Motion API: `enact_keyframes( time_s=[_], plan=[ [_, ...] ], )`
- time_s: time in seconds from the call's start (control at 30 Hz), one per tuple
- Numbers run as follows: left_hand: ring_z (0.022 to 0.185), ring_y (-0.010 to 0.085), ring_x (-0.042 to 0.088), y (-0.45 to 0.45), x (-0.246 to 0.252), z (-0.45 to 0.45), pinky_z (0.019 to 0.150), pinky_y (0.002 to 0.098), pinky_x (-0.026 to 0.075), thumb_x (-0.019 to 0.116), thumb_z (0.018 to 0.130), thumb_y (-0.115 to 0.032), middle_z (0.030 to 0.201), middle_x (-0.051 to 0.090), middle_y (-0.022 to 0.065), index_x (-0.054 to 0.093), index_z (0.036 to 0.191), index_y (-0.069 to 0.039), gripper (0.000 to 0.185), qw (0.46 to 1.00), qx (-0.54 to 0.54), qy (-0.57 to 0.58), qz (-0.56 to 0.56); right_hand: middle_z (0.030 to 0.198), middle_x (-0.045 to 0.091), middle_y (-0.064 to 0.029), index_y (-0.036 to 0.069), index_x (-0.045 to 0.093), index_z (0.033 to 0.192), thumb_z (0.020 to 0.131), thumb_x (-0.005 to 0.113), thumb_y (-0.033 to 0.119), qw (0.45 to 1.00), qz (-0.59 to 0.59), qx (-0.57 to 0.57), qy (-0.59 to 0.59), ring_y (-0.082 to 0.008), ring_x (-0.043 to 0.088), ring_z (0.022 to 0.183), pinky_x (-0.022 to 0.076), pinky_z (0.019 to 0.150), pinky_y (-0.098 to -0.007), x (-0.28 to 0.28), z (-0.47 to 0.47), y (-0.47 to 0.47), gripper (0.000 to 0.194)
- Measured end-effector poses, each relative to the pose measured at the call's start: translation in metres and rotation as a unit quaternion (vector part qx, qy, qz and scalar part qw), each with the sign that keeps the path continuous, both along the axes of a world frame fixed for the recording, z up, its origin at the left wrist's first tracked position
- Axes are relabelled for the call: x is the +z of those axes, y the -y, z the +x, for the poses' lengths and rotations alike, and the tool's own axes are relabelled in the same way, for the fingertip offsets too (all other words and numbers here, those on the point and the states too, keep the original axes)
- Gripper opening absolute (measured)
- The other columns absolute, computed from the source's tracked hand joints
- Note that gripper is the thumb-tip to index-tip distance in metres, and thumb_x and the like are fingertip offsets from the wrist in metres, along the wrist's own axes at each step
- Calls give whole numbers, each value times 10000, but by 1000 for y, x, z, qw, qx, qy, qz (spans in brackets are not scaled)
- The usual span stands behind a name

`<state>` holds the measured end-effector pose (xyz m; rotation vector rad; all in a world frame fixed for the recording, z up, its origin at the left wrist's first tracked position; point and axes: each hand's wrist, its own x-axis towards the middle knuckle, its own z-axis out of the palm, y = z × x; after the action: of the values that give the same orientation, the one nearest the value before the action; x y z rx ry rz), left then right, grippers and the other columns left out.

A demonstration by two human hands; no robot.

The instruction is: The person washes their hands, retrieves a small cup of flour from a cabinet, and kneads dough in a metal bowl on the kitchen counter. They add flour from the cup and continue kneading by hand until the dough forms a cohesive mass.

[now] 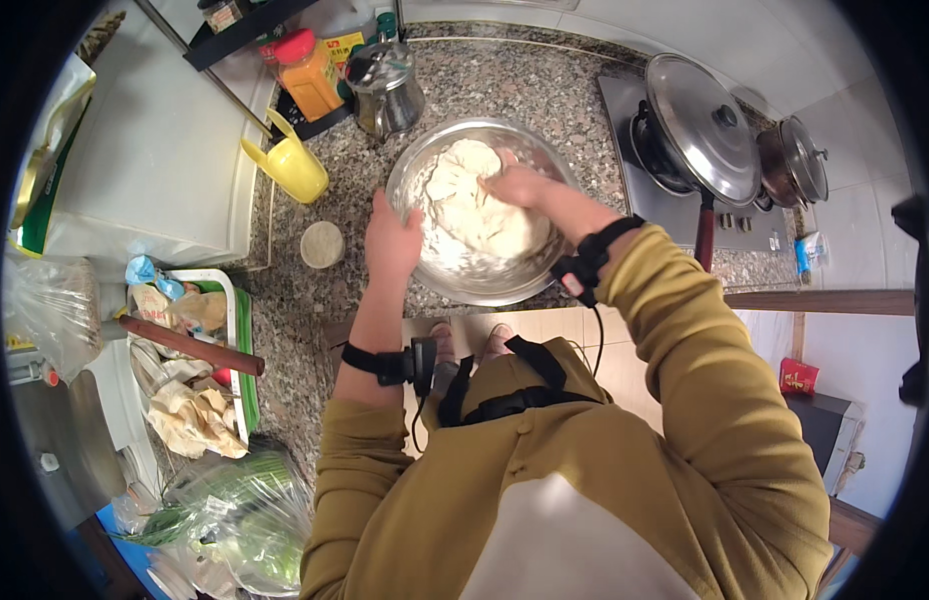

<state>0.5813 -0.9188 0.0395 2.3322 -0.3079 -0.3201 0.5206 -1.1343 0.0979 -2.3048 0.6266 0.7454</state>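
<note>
A wide stainless steel bowl sits near the front edge of the speckled granite counter. Inside it lies a large, lumpy mass of pale dough, with floury residue smeared on the bowl's wall. My left hand grips the bowl's left rim, thumb towards the inside. My right hand is in the bowl, its fingers closed on the upper right part of the dough; some fingertips are hidden by it. A small round tub with pale contents stands left of my left hand.
Behind the bowl stands a metal pitcher; a yellow scoop is at left. A lidded pan and a pot occupy the stove at right. A wooden rolling pin rests across a filled basket, near bagged greens.
</note>
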Motion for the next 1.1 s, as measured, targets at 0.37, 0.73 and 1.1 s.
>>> enact_keyframes(
  time_s=[0.37, 0.73, 1.1],
  plan=[
    [1042, 393, 609, 9, -4, 30, 888, 453, 487, 567, 893, -150, 1170, 624, 218, 439, 1397, -80, 524, 993, -77, 92, 0, 1210, 596, -258, -35, 500, 1304, 709, 796, 246, 979, 77, -128, 138, -306, 612, 1097, 473, 975, -353, -11, 21, 13, 721],
    [949, 358, 645, 26, 13, 28, 814, 458, 508, 558, 912, -169, 1013, 679, 190, 446, 1403, -125, 505, 991, -116, 52, 46, 1349, 450, -175, 89, 541, 1290, 717, 798, 402, 969, 152, 101, 169, -356, 343, 1320, 319, 1106, -459, 26, -36, 12, 701],
    [778, 371, 661, 33, 17, 31, 722, 430, 513, 594, 893, -157, 774, 652, 218, 493, 1373, -110, 492, 989, -130, 58, 43, 1531, 216, -211, 283, 270, 1503, 848, 594, 537, 889, -254, 286, 254, -454, 340, 1314, 404, 943, -591, -41, -57, -24, 773]
  ],
)
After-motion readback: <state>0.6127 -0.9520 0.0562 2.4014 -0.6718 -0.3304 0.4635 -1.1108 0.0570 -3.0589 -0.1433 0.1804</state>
